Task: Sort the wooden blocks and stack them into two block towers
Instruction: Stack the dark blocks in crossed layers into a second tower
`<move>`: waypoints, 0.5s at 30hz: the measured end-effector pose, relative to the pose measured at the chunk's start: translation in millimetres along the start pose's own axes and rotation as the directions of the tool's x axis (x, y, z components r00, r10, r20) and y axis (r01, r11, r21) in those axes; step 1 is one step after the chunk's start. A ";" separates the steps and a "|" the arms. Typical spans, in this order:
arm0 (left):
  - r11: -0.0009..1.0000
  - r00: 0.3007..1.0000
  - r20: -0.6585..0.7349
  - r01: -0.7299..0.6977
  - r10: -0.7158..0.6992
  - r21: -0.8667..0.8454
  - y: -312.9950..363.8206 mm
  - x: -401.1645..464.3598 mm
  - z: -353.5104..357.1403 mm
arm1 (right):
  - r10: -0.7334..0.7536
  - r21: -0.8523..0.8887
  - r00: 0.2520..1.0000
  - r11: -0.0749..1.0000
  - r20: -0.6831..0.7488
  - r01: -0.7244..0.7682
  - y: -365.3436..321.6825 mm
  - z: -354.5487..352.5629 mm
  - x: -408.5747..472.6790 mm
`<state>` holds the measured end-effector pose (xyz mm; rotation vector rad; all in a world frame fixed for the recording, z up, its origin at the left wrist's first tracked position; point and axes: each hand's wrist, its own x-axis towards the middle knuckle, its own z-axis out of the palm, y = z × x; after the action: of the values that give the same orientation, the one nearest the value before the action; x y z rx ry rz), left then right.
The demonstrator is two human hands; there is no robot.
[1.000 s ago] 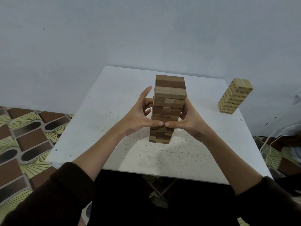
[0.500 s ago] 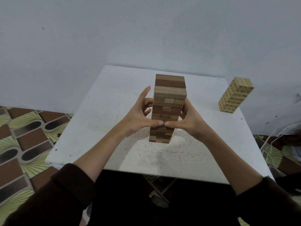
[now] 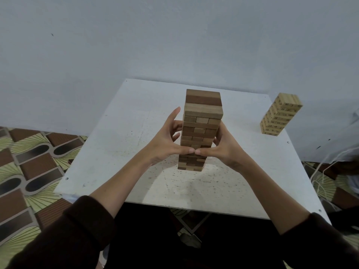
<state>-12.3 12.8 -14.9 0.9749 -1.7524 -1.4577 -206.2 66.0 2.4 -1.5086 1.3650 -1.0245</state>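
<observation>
A tall tower of brown wooden blocks (image 3: pixel 202 121) stands in the middle of the white table (image 3: pixel 120 140). My left hand (image 3: pixel 167 140) presses against its left side and my right hand (image 3: pixel 223 146) against its right side. The two thumbs meet at the tower's front, low down. Both hands clasp the tower about its lower middle. A shorter tower of pale printed blocks (image 3: pixel 279 115) stands at the table's far right corner, away from both hands.
A pale wall rises right behind the table. Patterned floor tiles (image 3: pixel 29 162) lie to the left. White cords (image 3: pixel 326 171) hang off the right side near the table's edge.
</observation>
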 end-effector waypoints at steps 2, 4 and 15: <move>1.000 1.000 -0.003 0.001 -0.001 0.000 -0.6 0.5 0.3 | 0.001 -0.003 1.000 1.000 0.001 -0.001 0.9 -0.4 0.4; 1.000 1.000 -0.006 0.003 -0.003 0.003 -1.2 0.7 0.3 | 0.001 -0.003 1.000 1.000 0.004 -0.001 1.9 -0.7 0.9; 1.000 1.000 -0.011 0.014 -0.013 0.007 -3.3 0.9 0.6 | -0.002 0.014 1.000 1.000 0.018 0.002 1.0 0.4 1.5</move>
<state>-12.8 12.0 -18.3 0.9982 -1.7479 -1.4531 -206.1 64.5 1.4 -1.5062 1.3412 -1.0173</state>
